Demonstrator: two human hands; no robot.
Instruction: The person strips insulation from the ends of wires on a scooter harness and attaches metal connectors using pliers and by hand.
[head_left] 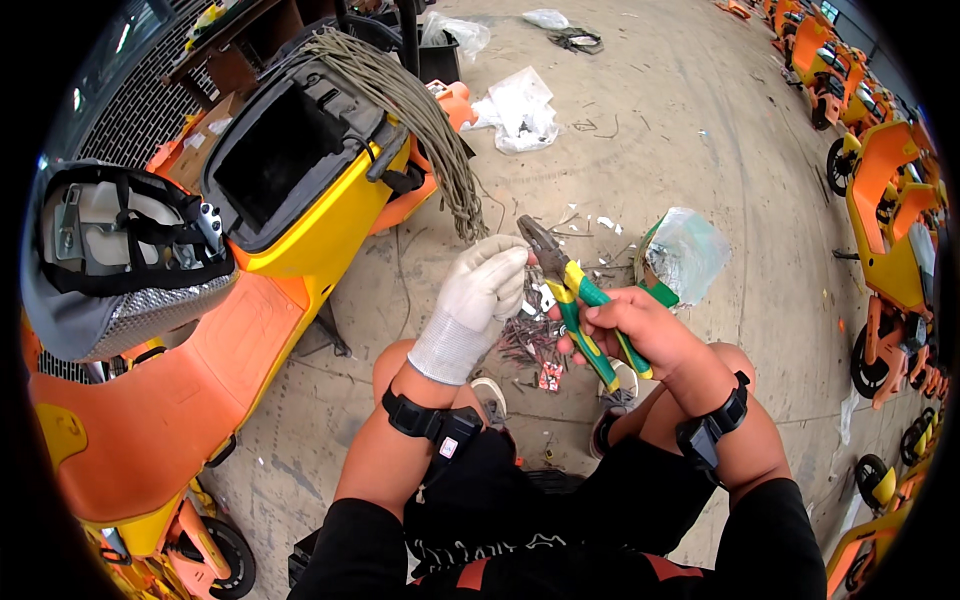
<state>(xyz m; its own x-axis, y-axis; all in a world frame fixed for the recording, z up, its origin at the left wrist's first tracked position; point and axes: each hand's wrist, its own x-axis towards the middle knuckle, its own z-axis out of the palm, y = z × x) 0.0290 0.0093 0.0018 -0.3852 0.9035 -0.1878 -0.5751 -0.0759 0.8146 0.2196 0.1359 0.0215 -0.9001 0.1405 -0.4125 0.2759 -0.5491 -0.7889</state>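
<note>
My left hand wears a white knitted glove, its fingers pinched together beside the jaws of a pair of pliers. Whatever sits between those fingertips is too small to make out. Bare, my right hand grips the green and yellow handles of the combination pliers, whose dark metal jaws point up and left. Below the hands, a heap of thin dark scraps lies on the floor between my shoes, with a small red and white piece at its near side.
To my left stands an orange and yellow scooter, carrying an open black storage box, a coil of rope and a grey bag. A clear and green plastic bag lies right of the pliers. More scooters line the right side.
</note>
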